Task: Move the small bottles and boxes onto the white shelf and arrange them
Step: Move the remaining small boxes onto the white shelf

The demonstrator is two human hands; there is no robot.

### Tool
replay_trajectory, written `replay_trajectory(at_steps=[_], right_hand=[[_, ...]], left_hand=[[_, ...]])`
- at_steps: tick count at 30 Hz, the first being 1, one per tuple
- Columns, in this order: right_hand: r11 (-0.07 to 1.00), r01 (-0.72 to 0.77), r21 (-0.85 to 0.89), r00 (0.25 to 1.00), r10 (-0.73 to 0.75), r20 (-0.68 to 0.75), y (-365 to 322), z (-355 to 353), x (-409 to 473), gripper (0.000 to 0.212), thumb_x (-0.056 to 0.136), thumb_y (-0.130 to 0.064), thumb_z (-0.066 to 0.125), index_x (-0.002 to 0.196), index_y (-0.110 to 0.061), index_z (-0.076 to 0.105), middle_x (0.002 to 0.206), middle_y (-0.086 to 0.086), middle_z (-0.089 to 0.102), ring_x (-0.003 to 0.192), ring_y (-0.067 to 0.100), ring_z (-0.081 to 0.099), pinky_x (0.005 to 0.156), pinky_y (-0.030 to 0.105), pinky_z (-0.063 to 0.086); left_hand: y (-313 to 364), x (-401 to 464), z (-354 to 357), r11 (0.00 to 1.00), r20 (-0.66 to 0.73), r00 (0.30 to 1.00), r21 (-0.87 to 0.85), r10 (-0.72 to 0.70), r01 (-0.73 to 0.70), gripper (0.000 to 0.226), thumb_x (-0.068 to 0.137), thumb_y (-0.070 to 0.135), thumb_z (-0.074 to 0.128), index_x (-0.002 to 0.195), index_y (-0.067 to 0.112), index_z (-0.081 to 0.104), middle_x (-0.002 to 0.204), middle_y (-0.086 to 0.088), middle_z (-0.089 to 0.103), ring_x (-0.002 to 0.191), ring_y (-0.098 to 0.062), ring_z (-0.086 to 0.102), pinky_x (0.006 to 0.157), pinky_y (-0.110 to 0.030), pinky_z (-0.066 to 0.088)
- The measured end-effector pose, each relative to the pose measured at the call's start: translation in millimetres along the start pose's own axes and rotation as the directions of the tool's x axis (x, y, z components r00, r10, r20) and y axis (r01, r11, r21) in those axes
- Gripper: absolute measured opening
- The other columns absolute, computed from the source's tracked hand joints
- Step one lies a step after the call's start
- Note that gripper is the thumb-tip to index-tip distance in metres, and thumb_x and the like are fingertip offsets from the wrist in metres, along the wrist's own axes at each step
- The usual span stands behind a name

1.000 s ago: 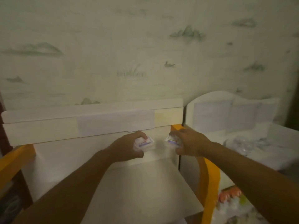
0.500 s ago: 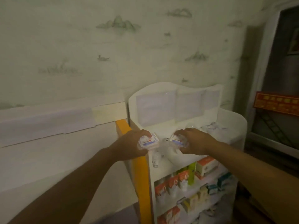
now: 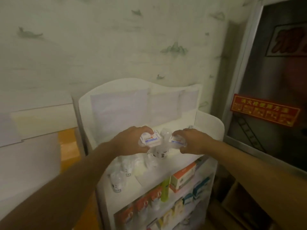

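Your left hand [image 3: 131, 143] has its fingers curled around a small white box with a blue stripe [image 3: 150, 139], and what looks like a clear bottle or blister is tucked under it, though the blur makes that hard to call. Your right hand [image 3: 191, 141] is likewise wrapped around a second small box [image 3: 177, 141], with clear plastic bunched beneath the palm. Both loads hang just above the top surface of the white shelf [image 3: 181, 161], roughly midway between its left and right side walls and nearer its back panel than its front edge. Several clear small bottles [image 3: 117, 180] already stand near the front-left corner of that top, and a few more [image 3: 157, 153] sit directly below your hands. These boxes are probably light thin card that will dent if squeezed, so keep your hold on the short sides. The bottles look smooth, top-heavy and easy to knock over, so take them by the body rather than the cap. Set down behind the standing ones, since a brushing wrist could likely topple them. Lower tiers hold orange and blue boxes [image 3: 183, 177].
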State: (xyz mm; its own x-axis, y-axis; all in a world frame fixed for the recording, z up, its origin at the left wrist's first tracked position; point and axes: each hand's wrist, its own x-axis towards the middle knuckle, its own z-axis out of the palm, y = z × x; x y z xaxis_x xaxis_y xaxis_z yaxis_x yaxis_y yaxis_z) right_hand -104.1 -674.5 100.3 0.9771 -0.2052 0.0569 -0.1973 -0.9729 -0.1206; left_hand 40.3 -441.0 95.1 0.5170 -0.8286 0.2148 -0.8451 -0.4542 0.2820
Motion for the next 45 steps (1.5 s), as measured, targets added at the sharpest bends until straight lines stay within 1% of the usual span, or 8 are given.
replay_trajectory(at_steps=[5, 9, 15, 21, 25, 33, 37, 45], right_hand=[[0.996, -0.056, 0.062, 0.998, 0.057, -0.021, 47.3, 1.9, 29.2, 0.067, 0.08, -0.037, 0.07, 0.139, -0.035, 0.039, 0.141, -0.001, 0.05, 0.121, 0.024, 0.052, 0.101, 0.035, 0.044], [0.994, -0.097, 0.059, 0.995, 0.095, 0.034, 81.0, 20.9, 43.8, 0.069, 0.078, -0.04, 0.07, 0.14, -0.037, 0.039, 0.143, -0.004, 0.049, 0.123, 0.022, 0.051, 0.104, 0.04, 0.045], [0.994, -0.103, 0.045, 0.991, 0.099, 0.085, 141.0, 38.4, 65.4, 0.068, 0.081, -0.043, 0.069, 0.141, -0.039, 0.037, 0.147, -0.008, 0.046, 0.128, 0.021, 0.048, 0.108, 0.04, 0.042], [0.994, -0.095, 0.048, 0.988, 0.089, 0.13, 214.4, 46.6, 93.1, 0.066, 0.086, -0.042, 0.065, 0.144, -0.038, 0.033, 0.149, -0.007, 0.042, 0.13, 0.021, 0.046, 0.108, 0.037, 0.038], [0.992, -0.107, 0.07, 0.982, 0.094, 0.166, 267.5, 55.3, 117.5, 0.068, 0.085, -0.045, 0.065, 0.144, -0.039, 0.032, 0.149, -0.007, 0.042, 0.129, 0.019, 0.046, 0.106, 0.035, 0.04], [0.99, -0.042, 0.134, 0.956, 0.0, 0.293, 317.9, 86.3, 155.6, 0.073, 0.083, -0.046, 0.065, 0.146, -0.032, 0.032, 0.151, -0.002, 0.04, 0.134, 0.022, 0.041, 0.111, 0.038, 0.037], [0.989, 0.015, 0.147, 0.972, -0.05, 0.232, 321.4, 86.0, 176.3, 0.07, 0.085, -0.044, 0.065, 0.146, -0.03, 0.034, 0.149, -0.002, 0.043, 0.133, 0.021, 0.043, 0.11, 0.037, 0.038], [0.994, -0.037, 0.108, 0.985, 0.018, 0.173, 331.4, 91.4, 189.9, 0.067, 0.086, -0.045, 0.065, 0.145, -0.03, 0.036, 0.147, -0.004, 0.045, 0.131, 0.019, 0.046, 0.105, 0.032, 0.039]], left_hand=[[-6.0, 60.4, 23.5, 0.999, 0.03, 0.999, -0.03, 0.023, -0.022, 0.059, 0.075, 0.044, 0.073, 0.126, 0.044, 0.043, 0.118, 0.006, 0.058, 0.106, -0.015, 0.052, 0.089, -0.032, 0.048], [4.0, 99.8, 48.0, 0.997, 0.091, 0.993, -0.016, 0.072, -0.071, 0.06, 0.078, 0.047, 0.071, 0.13, 0.042, 0.042, 0.129, 0.008, 0.057, 0.116, -0.017, 0.05, 0.098, -0.035, 0.044], [44.6, 156.0, 88.5, 0.992, 0.214, 0.969, -0.057, 0.12, -0.111, 0.062, 0.077, 0.053, 0.071, 0.131, 0.042, 0.042, 0.132, 0.013, 0.057, 0.116, -0.011, 0.054, 0.099, -0.033, 0.046], [72.7, 210.3, 130.2, 0.998, 0.295, 0.954, -0.015, 0.059, -0.057, 0.067, 0.084, 0.047, 0.069, 0.141, 0.03, 0.039, 0.139, 0.005, 0.054, 0.123, -0.016, 0.052, 0.102, -0.027, 0.038], [80.9, 243.7, 155.9, 0.999, 0.328, 0.944, 0.044, -0.025, 0.011, 0.065, 0.083, 0.053, 0.066, 0.14, 0.036, 0.037, 0.141, 0.006, 0.051, 0.123, -0.015, 0.05, 0.103, -0.031, 0.039], [92.0, 267.1, 190.0, 0.991, 0.32, 0.938, 0.061, -0.133, 0.12, 0.063, 0.081, 0.055, 0.066, 0.136, 0.041, 0.038, 0.137, 0.008, 0.052, 0.118, -0.014, 0.049, 0.097, -0.028, 0.045], [86.6, 284.9, 188.9, 0.985, 0.256, 0.952, 0.075, -0.167, 0.153, 0.063, 0.083, 0.051, 0.066, 0.137, 0.04, 0.037, 0.138, 0.007, 0.051, 0.121, -0.015, 0.048, 0.095, -0.027, 0.041], [66.3, 320.0, 208.0, 0.99, 0.226, 0.965, 0.064, -0.134, 0.122, 0.063, 0.084, 0.046, 0.064, 0.139, 0.038, 0.035, 0.143, 0.009, 0.046, 0.127, -0.017, 0.043, 0.102, -0.03, 0.038]])
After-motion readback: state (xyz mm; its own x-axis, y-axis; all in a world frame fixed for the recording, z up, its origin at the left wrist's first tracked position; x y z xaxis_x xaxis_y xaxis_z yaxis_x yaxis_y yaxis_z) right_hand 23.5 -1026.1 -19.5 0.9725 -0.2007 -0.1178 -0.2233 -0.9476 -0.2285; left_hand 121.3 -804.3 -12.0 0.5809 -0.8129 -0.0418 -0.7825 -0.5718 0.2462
